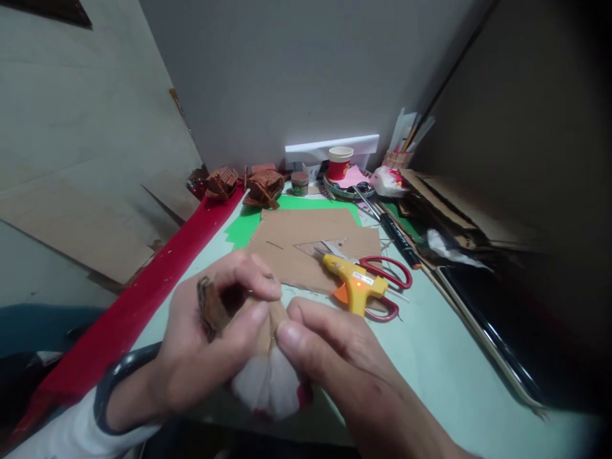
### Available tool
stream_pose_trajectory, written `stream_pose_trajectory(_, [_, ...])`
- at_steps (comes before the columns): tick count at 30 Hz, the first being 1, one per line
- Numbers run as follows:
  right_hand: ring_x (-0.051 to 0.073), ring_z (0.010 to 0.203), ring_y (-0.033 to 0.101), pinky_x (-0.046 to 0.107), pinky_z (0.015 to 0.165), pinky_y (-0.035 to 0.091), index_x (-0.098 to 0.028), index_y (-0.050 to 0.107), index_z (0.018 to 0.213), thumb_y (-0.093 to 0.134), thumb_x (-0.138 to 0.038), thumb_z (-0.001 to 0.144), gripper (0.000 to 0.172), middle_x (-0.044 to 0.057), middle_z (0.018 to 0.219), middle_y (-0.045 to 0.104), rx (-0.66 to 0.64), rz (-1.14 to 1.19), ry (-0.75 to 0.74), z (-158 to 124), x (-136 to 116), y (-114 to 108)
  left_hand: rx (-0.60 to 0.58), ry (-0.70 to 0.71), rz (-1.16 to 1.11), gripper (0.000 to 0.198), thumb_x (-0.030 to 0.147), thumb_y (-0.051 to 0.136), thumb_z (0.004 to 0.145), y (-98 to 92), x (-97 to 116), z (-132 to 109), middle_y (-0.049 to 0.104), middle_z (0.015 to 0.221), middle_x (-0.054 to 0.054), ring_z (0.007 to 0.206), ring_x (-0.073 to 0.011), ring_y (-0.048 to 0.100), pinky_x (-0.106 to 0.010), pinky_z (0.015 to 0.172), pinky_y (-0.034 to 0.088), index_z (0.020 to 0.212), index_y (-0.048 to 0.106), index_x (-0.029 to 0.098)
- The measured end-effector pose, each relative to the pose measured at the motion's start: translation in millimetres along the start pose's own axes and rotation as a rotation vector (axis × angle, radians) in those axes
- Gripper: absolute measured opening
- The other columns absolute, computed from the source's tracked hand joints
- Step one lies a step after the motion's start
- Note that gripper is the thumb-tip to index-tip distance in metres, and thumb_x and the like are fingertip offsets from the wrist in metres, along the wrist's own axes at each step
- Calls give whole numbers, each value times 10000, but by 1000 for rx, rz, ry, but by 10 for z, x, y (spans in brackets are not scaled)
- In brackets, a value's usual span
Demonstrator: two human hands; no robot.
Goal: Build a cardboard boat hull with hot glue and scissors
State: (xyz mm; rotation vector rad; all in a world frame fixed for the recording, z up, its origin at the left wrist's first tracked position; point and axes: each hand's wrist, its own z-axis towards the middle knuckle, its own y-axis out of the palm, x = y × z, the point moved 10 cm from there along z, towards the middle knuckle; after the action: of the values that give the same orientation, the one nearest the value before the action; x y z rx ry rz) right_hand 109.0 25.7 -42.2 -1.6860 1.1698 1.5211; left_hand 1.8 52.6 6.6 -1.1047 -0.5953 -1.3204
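Observation:
My left hand (210, 344) and my right hand (335, 357) meet close to the camera over the table's near edge. Both pinch a small brown cardboard craft piece (215, 309); the left thumb and forefinger close on its upper part, the right thumb presses its side. Below the fingers hangs a blurred white, fluffy lump with red spots (268, 386), touching the piece. Just beyond the hands lies a yellow hot glue gun (356, 284) on red-handled scissors (387, 280).
A brown cardboard sheet (296, 239) lies on green paper (243, 226). A red strip (157, 280) runs along the left edge. At the back stand brown cardboard models (262, 185), a small jar (299, 183) and a red cup (340, 162). Cardboard scraps and a dark tray (502, 319) crowd the right.

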Motion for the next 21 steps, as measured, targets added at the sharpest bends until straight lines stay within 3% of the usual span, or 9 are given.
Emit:
stream_pose_trajectory(6, [116,638,451,249,579,325,-203,423,685,503,-450,955,374,-26,647,487,24,-38,-64,15,-52,61,0,19,61,206,177,542,956,-51,-1,-49,632,889,36,878,-167,597,-278,726,493,925,654,347])
stream_pose_trajectory(11, [110,614,448,254,557,314,-209,412,677,480,-411,962,356,-34,638,472,17,-81,-120,21,-87,42,20,14,85,424,204,575,956,-33,13,-51,622,1127,51,957,-159,600,-250,844,527,1273,576,485])
stream_pose_trajectory(14, [99,588,430,242,551,317,-204,421,666,470,-363,969,345,-39,622,459,11,-115,-217,-4,-153,34,-38,-42,32,499,244,575,949,23,-15,-77,606,1034,29,869,-164,616,-254,766,534,1377,460,473])
stream_pose_trajectory(18, [80,553,382,230,530,287,-203,392,693,493,-285,977,312,-57,621,433,4,-180,-274,-76,-182,45,-164,-40,72,431,311,540,952,100,-1,-97,585,1101,0,986,-196,599,-277,825,513,1368,467,402])
stream_pose_trajectory(21, [80,566,407,238,514,270,-205,398,707,486,-273,1000,313,-58,631,453,32,-206,-270,-130,-159,30,-199,-47,42,311,333,569,922,138,-15,-78,546,1092,-3,1002,-216,553,-306,828,495,1226,516,362])
